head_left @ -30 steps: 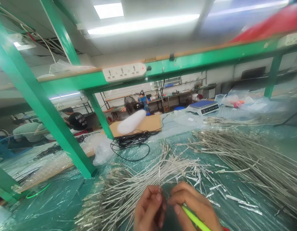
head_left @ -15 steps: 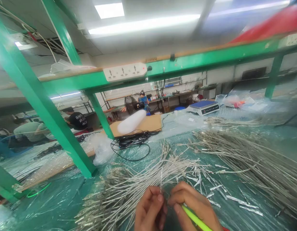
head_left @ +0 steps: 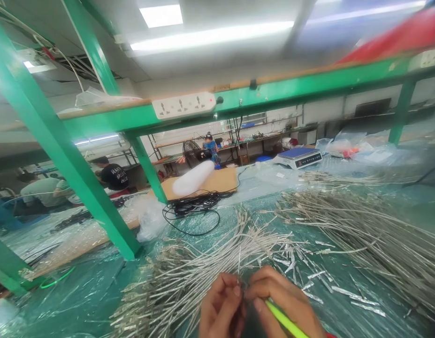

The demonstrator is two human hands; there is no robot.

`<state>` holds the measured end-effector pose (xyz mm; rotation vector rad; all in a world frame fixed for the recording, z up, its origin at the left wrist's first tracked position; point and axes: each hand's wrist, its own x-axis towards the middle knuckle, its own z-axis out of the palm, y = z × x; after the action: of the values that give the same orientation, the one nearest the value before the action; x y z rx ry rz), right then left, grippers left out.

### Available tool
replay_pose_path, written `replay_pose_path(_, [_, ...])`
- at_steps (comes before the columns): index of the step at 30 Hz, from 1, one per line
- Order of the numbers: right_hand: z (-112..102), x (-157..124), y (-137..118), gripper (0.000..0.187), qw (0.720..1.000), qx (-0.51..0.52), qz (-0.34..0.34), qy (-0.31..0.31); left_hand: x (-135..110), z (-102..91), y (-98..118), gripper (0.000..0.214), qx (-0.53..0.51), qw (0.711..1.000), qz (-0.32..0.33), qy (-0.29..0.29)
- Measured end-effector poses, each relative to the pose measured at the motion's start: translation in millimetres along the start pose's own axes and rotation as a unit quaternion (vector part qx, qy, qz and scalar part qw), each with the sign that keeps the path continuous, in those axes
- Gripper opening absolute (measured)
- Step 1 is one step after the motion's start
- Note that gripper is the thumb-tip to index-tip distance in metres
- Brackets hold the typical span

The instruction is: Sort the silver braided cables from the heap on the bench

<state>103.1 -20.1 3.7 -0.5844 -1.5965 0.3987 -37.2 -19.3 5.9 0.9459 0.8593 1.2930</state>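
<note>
At the bottom middle of the head view my left hand [head_left: 220, 307] and my right hand [head_left: 282, 303] meet fingertip to fingertip, both pinching one thin silver cable piece [head_left: 239, 262] that sticks upward between them. My right hand also grips a yellow-green tool [head_left: 284, 321] that runs down to the right. Under and left of the hands lies a heap of silver cables [head_left: 175, 281] on the green mat [head_left: 90, 300]. Short cut silver bits [head_left: 309, 281] are scattered just right of my hands.
A bigger pile of silver cables [head_left: 365, 225] fills the right side. Green frame posts [head_left: 62, 155] rise at left, with a power strip [head_left: 184, 105] on the crossbar. Black cord [head_left: 192, 206], a cardboard sheet [head_left: 213, 180] and a scale [head_left: 298, 157] sit farther back. People work at benches at left.
The upright silver piece and my fingertips have shifted slightly to the right. Otherwise nothing has visibly moved.
</note>
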Motion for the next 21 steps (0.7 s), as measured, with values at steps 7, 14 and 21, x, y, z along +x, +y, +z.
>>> replay_pose_path(7, [3, -9, 2, 0.014, 0.998, 0.009, -0.015, -0.062, 3, -5.5, -17, 0.043, 0.006, 0.999, 0.001, 0.046])
replay_pose_path(14, [-3, -5, 2, 0.017, 0.998, -0.012, 0.0, -0.056, 3, -4.2, -6, 0.038, 0.041, 0.999, 0.004, 0.016])
replay_pose_path(21, [-3, -1, 0, 0.02, 0.999, -0.02, -0.006, -0.031, 3, -3.3, -1, 0.038, 0.05, 0.998, 0.025, 0.016])
